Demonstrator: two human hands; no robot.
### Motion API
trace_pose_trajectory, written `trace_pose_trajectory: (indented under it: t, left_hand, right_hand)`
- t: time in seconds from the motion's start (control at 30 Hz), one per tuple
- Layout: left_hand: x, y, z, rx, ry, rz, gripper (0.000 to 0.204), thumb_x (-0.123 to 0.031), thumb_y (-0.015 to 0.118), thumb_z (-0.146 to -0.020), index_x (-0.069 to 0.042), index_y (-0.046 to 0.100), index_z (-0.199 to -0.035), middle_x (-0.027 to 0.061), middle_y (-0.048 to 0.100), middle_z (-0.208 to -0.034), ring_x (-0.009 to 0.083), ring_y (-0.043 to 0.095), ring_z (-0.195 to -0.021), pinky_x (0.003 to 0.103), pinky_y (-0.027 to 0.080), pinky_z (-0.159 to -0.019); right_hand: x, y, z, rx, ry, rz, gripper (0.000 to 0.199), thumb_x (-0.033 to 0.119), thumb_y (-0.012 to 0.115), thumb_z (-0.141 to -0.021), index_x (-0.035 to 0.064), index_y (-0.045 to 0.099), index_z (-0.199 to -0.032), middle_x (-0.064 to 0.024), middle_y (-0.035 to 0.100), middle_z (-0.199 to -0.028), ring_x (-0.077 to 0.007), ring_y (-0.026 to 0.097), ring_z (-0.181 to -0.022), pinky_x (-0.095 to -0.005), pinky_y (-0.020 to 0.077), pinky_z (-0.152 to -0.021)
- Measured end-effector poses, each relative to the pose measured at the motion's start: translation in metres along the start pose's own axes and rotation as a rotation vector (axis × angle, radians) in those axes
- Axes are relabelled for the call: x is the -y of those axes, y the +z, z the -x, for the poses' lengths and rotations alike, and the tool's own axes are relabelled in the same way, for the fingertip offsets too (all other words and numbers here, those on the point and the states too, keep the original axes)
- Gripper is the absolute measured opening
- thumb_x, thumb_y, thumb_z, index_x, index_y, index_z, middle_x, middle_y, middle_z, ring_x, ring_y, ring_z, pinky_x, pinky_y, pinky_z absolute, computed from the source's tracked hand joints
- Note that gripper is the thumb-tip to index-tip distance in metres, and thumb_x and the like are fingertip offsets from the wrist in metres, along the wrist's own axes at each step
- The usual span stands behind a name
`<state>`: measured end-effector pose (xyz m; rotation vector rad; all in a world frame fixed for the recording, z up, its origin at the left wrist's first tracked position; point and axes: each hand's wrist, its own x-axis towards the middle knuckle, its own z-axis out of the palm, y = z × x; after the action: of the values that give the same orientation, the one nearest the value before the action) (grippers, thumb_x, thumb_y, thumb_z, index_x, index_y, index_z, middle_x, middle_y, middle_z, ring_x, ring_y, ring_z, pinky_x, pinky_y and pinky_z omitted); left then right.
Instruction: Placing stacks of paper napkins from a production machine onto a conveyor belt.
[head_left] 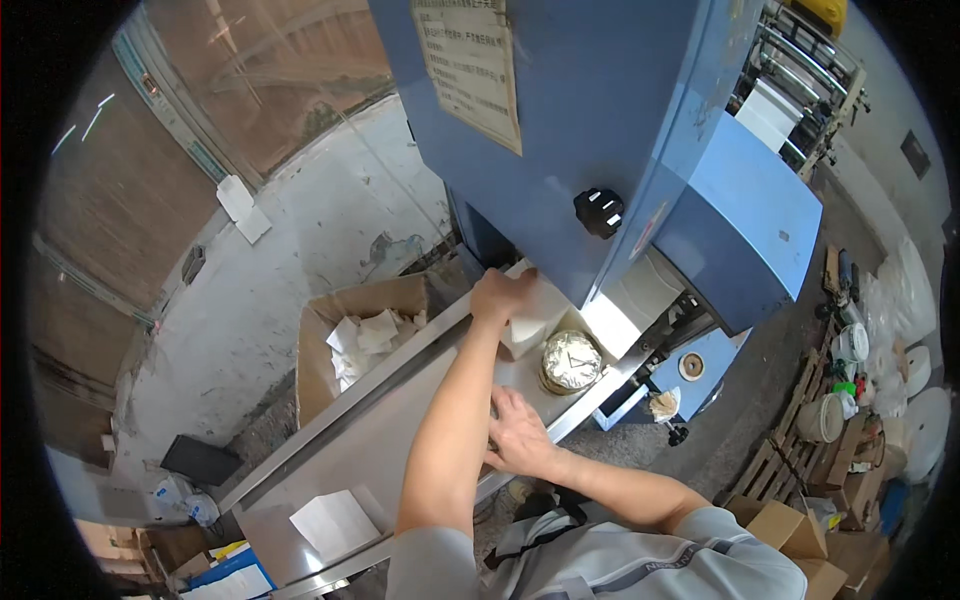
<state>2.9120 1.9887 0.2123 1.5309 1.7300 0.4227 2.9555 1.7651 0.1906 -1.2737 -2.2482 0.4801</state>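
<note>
My left hand [502, 297] reaches up the steel channel [395, 430] to the foot of the tall blue machine [540, 130]. Its fingers are smeared by motion, beside a white block-like piece [522, 335]; whether they grip anything does not show. Lower down, my right hand [524, 436] is at the near side of the channel with fingers apart, partly hidden behind my left forearm, and no held thing shows. Just beyond it stands a short round stack or container with a crinkled silver foil top [572, 360]. A white sheet [333, 525] lies on the channel's lower left part.
Left of the channel, a cardboard box [315, 350] holds crumpled white paper. A black knob [599, 212] sticks out of the machine front. To the right are a blue hood [745, 215], a tape roll [691, 366] and a wooden pallet [785, 420] with buckets and cartons.
</note>
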Motion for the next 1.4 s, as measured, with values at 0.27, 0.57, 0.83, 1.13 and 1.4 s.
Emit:
trace_pose_trajectory:
  t: [0.27,0.57,0.83,1.13,1.4]
  left_hand:
    - [-0.005,-0.004,0.001,0.055,-0.063,0.087,0.062,-0.051,0.065,-0.073,0.009,0.072,-0.086,0.023,0.072,-0.083,0.0315,0.072,-0.068,0.038,0.057,-0.055]
    - [-0.01,-0.012,0.01,0.059,-0.059,0.073,0.06,-0.049,0.067,-0.073,0.009,0.072,-0.087,0.0195,0.072,-0.084,0.0292,0.071,-0.065,0.037,0.056,-0.051]
    - [-0.002,-0.002,-0.001,0.06,-0.07,0.131,0.053,-0.044,0.067,-0.071,0.007,0.073,-0.087,0.0197,0.072,-0.083,0.0295,0.072,-0.069,0.038,0.056,-0.053]
    - [0.029,-0.023,0.008,-0.095,-0.006,0.025,0.043,-0.034,0.067,-0.071,0.006,0.072,-0.087,0.0231,0.071,-0.087,0.0283,0.072,-0.078,0.035,0.055,-0.067]
    - [0.142,-0.141,0.106,-0.134,0.069,0.69,0.035,-0.016,0.064,-0.079,0.0,0.063,-0.11,0.0061,0.066,-0.095,0.0156,0.063,-0.081,0.03,0.051,-0.066]
  right_hand:
    - [-0.003,0.001,0.0,-0.015,-0.001,-0.039,0.069,0.029,0.079,-0.07,0.0059,0.052,-0.129,-0.0268,0.038,-0.137,-0.0444,0.043,-0.121,-0.0514,0.0407,-0.101]
    - [0.002,-0.006,-0.001,-0.03,-0.021,-0.073,0.072,0.027,0.078,-0.069,0.0005,0.051,-0.13,-0.0285,0.039,-0.136,-0.0469,0.043,-0.119,-0.0516,0.0401,-0.102]
    - [-0.001,0.001,0.0,-0.031,-0.016,-0.064,0.071,0.028,0.078,-0.07,0.0024,0.051,-0.131,-0.0286,0.038,-0.137,-0.0459,0.042,-0.121,-0.0517,0.0401,-0.102]
    - [0.004,-0.003,0.0,-0.012,-0.025,-0.027,0.079,0.029,0.08,-0.07,0.007,0.046,-0.138,-0.0271,0.039,-0.136,-0.0442,0.042,-0.122,-0.0521,0.0415,-0.099]
    - [-0.007,-0.01,-0.02,0.074,-0.038,0.155,0.088,0.032,0.083,-0.068,0.0164,0.042,-0.144,-0.0253,0.042,-0.134,-0.0412,0.047,-0.12,-0.0489,0.041,-0.099]
